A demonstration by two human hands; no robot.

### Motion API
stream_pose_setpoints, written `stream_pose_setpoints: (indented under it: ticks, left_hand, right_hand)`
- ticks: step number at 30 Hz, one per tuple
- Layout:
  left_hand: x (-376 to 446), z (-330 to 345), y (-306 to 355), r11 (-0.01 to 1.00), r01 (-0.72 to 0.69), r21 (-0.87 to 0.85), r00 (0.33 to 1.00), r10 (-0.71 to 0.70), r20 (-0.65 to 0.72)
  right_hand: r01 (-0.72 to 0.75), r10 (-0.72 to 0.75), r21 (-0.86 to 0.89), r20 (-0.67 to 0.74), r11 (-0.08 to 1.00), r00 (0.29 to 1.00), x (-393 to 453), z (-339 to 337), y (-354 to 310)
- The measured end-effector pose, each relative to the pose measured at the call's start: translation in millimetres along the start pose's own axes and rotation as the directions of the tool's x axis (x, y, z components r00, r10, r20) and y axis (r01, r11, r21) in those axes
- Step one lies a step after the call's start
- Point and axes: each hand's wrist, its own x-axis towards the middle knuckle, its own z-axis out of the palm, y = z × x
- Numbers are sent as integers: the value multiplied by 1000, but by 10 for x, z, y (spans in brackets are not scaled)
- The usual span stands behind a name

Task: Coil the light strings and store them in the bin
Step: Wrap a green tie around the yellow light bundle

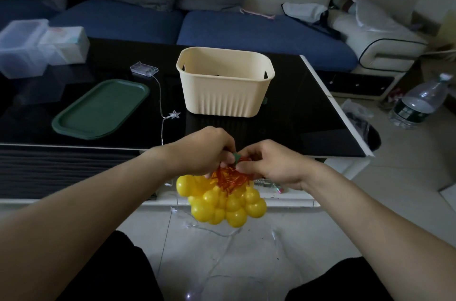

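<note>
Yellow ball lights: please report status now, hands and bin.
Both hands, left and right, grip the bunched yellow ball lights by the orange wire. Bin open on table, path clear. Star light string uncoiled, trailing to floor.

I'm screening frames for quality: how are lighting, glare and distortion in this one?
Head view: dim room light, sofa in shadow; the glossy black table reflects the cream bin; wide-angle lens bends the table's edges and stretches the forearms; the yellow ball lights stay sharp, the water bottle at the edge looks soft.
</note>
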Motion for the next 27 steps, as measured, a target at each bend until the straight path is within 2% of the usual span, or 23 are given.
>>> stream_pose_setpoints:
  ticks: [3,6,10,15,17,22,27]
  left_hand:
    - [13,57,-2,995,-7,102,1000,10,-23]
    - [22,110,-10,961,-42,272,998,53,-33]
    - [48,114,-70,952,-26,305,996,51,-74]
    - [28,46,-104,976,34,213,999,-25,-41]
    - [14,46,-95,980,48,191,999,-47,-9]
    - [-56,-41,-179,995,81,-57,995,-77,61]
    - [-105,-35,-190,920,172,-352,985,-149,90]
  right_hand:
    - [-74,73,-7,-51,997,996,71,69,12]
    - [-126,104,-178,-124,976,987,82,154,-52]
    - [-86,-23,-379,-275,921,961,70,278,-100]
    - [-74,-147,-465,-422,882,895,61,336,-81]
    - [-28,-221,-496,-437,868,872,60,334,-80]
    - [248,-461,-566,-270,786,845,74,244,1]
    - [402,-640,-599,-253,693,725,132,224,78]
